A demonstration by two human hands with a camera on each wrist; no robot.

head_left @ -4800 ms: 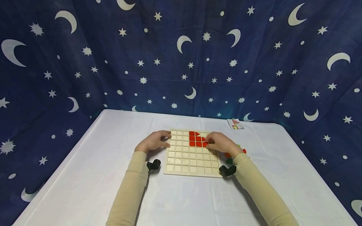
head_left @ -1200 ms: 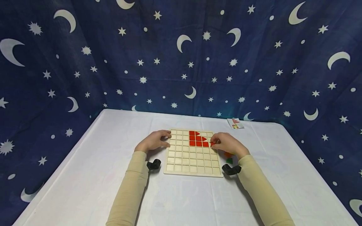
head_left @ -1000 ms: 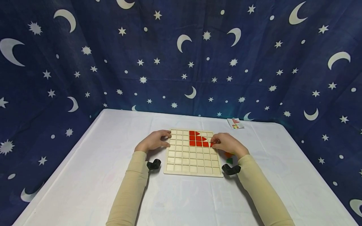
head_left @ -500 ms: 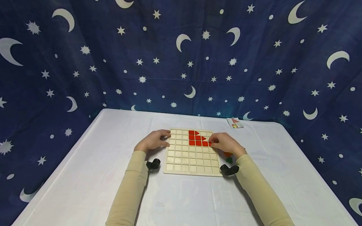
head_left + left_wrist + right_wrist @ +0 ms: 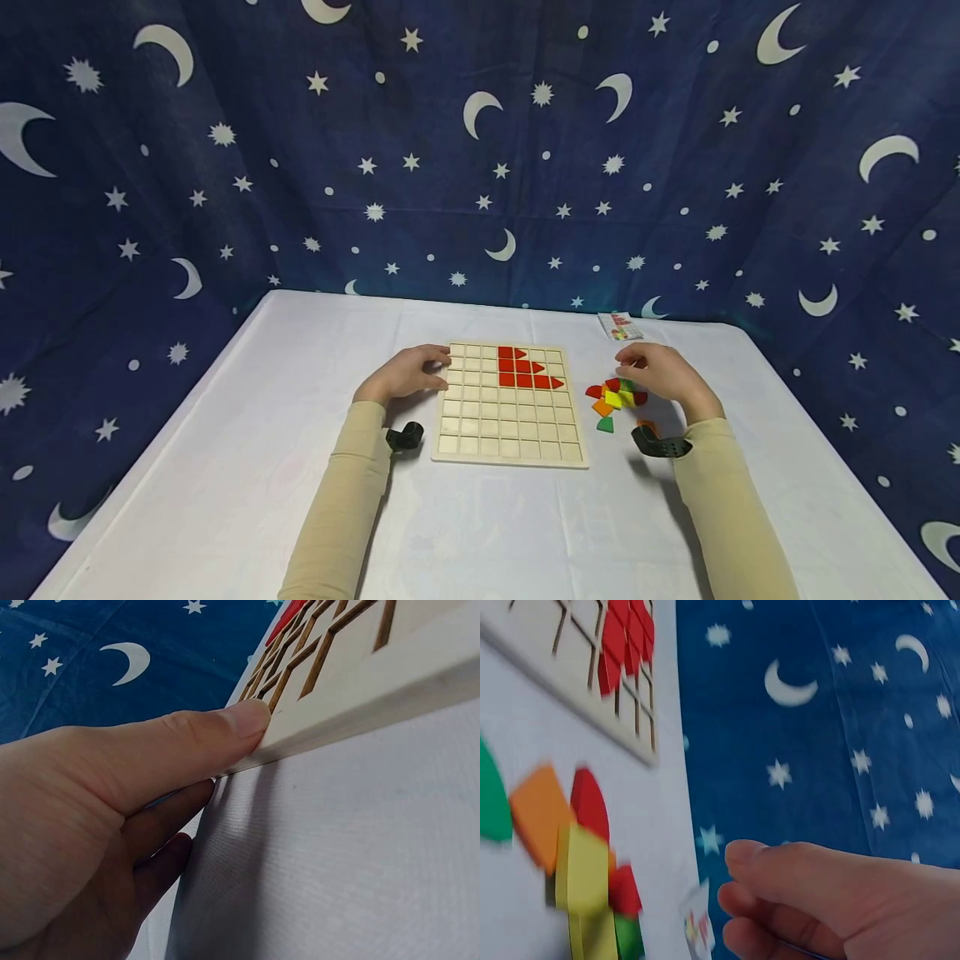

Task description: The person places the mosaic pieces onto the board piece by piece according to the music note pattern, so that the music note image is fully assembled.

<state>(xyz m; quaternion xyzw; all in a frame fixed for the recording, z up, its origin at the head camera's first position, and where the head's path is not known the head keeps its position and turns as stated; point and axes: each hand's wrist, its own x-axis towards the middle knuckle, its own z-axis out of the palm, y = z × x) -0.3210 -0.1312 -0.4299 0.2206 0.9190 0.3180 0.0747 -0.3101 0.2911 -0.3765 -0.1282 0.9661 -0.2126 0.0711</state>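
A pale wooden grid board (image 5: 510, 425) lies flat on the table. Red square tiles (image 5: 507, 380), each row ending in a red triangle (image 5: 557, 383), fill three stepped rows in its upper part. My left hand (image 5: 401, 377) touches the board's left edge, its thumb (image 5: 247, 720) against the rim in the left wrist view. Above the loose pile of tiles, my right hand (image 5: 667, 379) hovers with fingers loosely bent and nothing visible in them. That pile holds yellow tiles (image 5: 585, 870), an orange one (image 5: 540, 814), a green one (image 5: 605, 425) and red rounded pieces (image 5: 590, 806).
A small printed card (image 5: 620, 326) lies at the back right of the white table (image 5: 337, 333). Dark blue cloth (image 5: 420, 225) with moons and stars stands behind and at the sides. Black wrist cameras (image 5: 405, 437) sit on both arms.
My right hand set a red square and then a red triangle at the end of the third row, let go and moved right over the pile. The left hand stayed put.
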